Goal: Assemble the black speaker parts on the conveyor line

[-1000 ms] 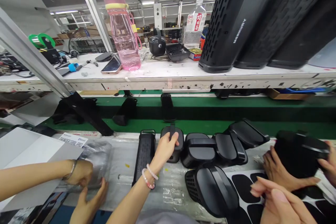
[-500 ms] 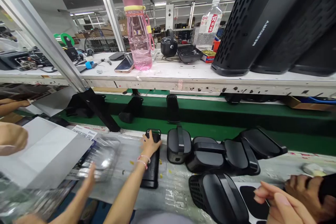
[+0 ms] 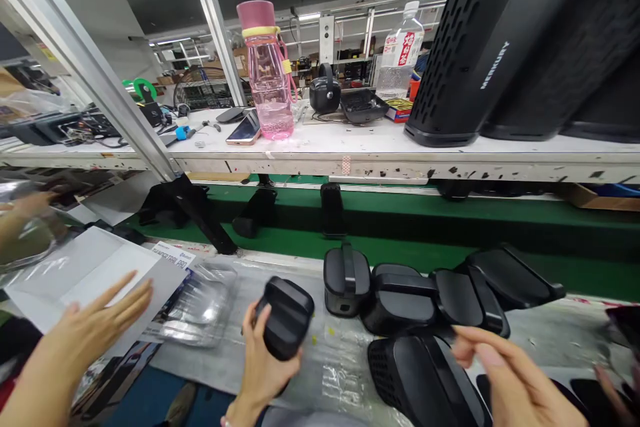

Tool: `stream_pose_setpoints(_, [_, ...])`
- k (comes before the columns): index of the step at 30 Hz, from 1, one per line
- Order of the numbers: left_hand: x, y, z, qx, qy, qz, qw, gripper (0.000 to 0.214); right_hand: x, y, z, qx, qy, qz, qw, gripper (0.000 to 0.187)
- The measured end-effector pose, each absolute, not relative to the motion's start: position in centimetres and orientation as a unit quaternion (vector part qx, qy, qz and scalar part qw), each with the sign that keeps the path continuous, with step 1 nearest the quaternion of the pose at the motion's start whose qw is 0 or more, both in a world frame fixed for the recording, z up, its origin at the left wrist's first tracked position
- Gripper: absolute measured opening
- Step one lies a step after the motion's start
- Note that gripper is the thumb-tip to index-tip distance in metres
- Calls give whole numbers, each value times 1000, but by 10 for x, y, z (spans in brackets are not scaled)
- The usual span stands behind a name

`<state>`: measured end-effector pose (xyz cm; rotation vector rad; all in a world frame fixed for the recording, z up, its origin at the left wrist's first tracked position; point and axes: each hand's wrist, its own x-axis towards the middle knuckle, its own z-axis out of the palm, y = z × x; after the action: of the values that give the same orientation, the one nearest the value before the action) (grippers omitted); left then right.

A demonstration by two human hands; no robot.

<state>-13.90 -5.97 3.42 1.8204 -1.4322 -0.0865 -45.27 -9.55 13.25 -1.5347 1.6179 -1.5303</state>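
My left hand, wearing a bracelet, is wrapped round a black portable speaker. The speaker is tilted so that its end faces me, over the plastic-covered bench. At the right, close to the camera, my right hand has its thumb and forefinger pinched together; I cannot make out what is between them, if anything. Under and beside that hand lies a larger black speaker with a perforated side. Behind it, a row of black speakers with top handles includes an upright one and one next to it.
At the left a co-worker's hand is over a white box, beside a clear plastic tray. The shelf above holds a pink bottle, a phone and tall black speakers. Another person's fingers show far right.
My left hand has turned the speaker from lying lengthwise to end towards me, and brought it nearer. My right hand has shifted slightly left. The co-worker's hand has moved onto the white box.
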Motion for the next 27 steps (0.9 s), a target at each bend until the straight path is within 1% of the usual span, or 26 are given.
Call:
stream_pose_setpoints(1, [-145,-49,28,685,-614,-42,390,79,-443,-99,137,-593,562,-520,251,25])
stream_pose_setpoints(3, [-158,-40,14,621,-696,-102,345,74,-421,-104,146,-671,514,-437,308,25])
stream_pose_setpoints(6, [-175,-48,2,577,-738,-218,273,72,-396,-106,150,-728,491,-342,333,27])
stream_pose_setpoints(8, [-186,-60,1,570,-741,-259,244,73,-389,-103,148,-740,494,-300,344,29])
stream_pose_setpoints(10, [-195,-71,4,572,-737,-266,243,66,-388,-99,147,-744,493,-265,365,31])
stream_pose_setpoints(12, [-202,-78,7,579,-726,-258,265,55,-389,-95,146,-737,501,-237,386,33])
stream_pose_setpoints(14, [-204,-82,8,592,-713,-253,279,52,-388,-93,148,-727,513,-223,399,33])
stream_pose_setpoints(17, [-200,-86,3,615,-699,-241,275,57,-384,-91,152,-717,515,-235,407,31])
stream_pose_setpoints(18, [-197,-86,1,615,-703,-237,268,62,-384,-91,154,-717,510,-239,411,30])
stream_pose_setpoints(19, [-194,-86,-2,609,-712,-235,259,71,-385,-91,155,-716,507,-243,415,29])
stream_pose_setpoints(21, [-190,-84,-7,584,-730,-237,265,97,-396,-93,157,-706,511,-257,417,27])
stream_pose_setpoints(22, [-189,-83,-10,573,-726,-241,295,109,-406,-97,159,-696,525,-273,407,27])
stream_pose_setpoints(23, [-188,-82,-12,568,-706,-245,345,114,-419,-102,161,-681,547,-300,382,27])
stream_pose_setpoints(24, [-189,-80,-15,569,-671,-246,407,112,-435,-110,163,-664,575,-336,340,29])
stream_pose_setpoints(26, [-191,-78,-18,585,-578,-243,515,93,-473,-135,168,-619,640,-403,209,34])
stream_pose_setpoints(27, [-193,-77,-20,603,-534,-238,544,82,-493,-150,171,-597,671,-420,131,35])
